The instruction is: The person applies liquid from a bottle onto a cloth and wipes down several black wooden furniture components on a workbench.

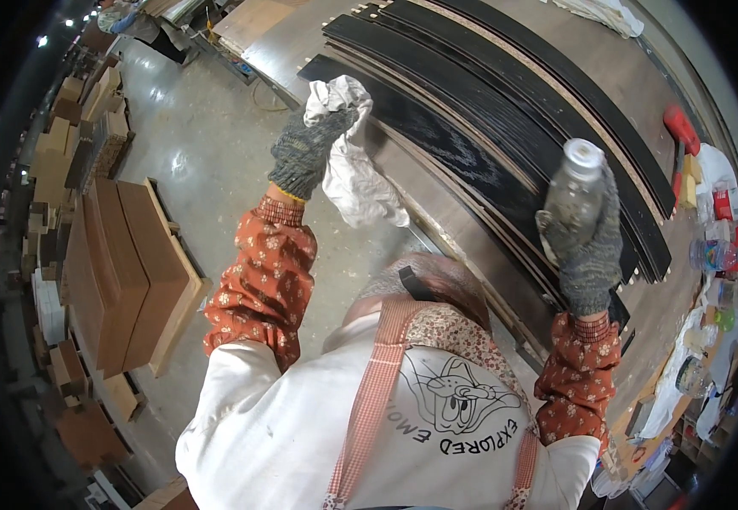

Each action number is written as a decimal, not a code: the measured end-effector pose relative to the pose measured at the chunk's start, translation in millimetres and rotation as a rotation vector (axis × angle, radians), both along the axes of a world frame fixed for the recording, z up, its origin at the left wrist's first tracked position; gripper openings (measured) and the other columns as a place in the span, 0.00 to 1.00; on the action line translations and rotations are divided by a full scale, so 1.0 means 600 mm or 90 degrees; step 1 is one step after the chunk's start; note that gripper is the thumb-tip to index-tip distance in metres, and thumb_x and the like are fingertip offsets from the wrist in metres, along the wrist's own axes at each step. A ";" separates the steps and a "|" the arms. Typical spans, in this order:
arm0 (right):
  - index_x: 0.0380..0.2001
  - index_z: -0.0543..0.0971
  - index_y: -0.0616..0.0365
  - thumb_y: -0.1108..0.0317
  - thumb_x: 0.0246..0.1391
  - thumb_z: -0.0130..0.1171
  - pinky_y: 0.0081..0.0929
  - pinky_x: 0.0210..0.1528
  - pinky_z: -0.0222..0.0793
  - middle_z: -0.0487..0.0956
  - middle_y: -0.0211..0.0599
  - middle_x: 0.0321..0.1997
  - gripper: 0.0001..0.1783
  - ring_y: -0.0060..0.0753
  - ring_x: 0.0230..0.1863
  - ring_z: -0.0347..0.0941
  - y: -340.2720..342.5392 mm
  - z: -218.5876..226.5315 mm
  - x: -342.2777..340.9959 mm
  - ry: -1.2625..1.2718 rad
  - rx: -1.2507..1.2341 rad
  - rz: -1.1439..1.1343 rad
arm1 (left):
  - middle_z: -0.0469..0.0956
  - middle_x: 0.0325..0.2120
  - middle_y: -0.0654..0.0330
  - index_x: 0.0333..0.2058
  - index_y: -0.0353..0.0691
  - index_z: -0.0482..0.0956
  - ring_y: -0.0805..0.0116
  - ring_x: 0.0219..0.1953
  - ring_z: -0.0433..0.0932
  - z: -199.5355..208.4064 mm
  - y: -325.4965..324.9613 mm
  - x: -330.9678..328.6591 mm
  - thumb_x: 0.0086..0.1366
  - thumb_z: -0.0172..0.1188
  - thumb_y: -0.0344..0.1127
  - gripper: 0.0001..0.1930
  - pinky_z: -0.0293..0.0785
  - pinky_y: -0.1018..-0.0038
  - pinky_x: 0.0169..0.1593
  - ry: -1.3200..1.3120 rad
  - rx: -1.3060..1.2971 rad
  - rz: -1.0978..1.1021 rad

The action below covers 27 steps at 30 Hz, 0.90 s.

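Right hand (588, 246) gripping a clear, white-capped bottle (578, 189), contents unclear; left hand (311, 143) clutching white cloth (360, 189)

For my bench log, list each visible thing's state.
White rag: crumpled, gripped
Left gloved hand: closed on rag
Clear bottle: capped, contents unclear
Right gloved hand: closed around bottle
Black wooden boards: lying side by side
Red-handled tool: unheld
Brown panels: stacked

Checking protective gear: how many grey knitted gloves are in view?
2: one grey knitted glove on the left hand, gripping a crumpled white cloth; another glove on the right hand, holding a clear bottle with a white cap. Others may be hidden.
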State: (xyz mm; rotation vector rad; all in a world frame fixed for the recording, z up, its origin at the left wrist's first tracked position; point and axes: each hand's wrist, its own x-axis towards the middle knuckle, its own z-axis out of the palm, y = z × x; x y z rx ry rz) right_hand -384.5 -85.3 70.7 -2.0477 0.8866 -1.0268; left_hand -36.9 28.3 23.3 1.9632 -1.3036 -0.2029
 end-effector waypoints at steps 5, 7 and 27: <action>0.59 0.64 0.53 0.55 0.48 0.65 0.33 0.56 0.71 0.69 0.41 0.60 0.37 0.40 0.56 0.71 -0.001 0.038 0.081 0.422 -0.426 0.101 | 0.79 0.46 0.55 0.49 0.45 0.78 0.61 0.48 0.78 -0.018 0.032 -0.010 0.60 0.55 0.30 0.16 0.72 0.69 0.52 -0.149 -0.186 -0.160; 0.56 0.68 0.53 0.53 0.50 0.62 0.33 0.51 0.74 0.71 0.42 0.57 0.32 0.41 0.52 0.73 0.001 0.042 0.109 0.434 -0.421 0.178 | 0.79 0.45 0.56 0.48 0.45 0.78 0.60 0.47 0.78 -0.010 0.040 -0.030 0.60 0.55 0.30 0.16 0.72 0.69 0.52 -0.109 -0.164 -0.139; 0.42 0.77 0.57 0.58 0.46 0.61 0.37 0.36 0.73 0.77 0.43 0.34 0.20 0.44 0.33 0.76 0.011 0.048 0.162 0.396 -0.267 0.281 | 0.80 0.43 0.60 0.51 0.44 0.76 0.68 0.41 0.79 0.017 0.053 -0.081 0.66 0.50 0.33 0.15 0.76 0.74 0.42 -0.119 -0.069 -0.090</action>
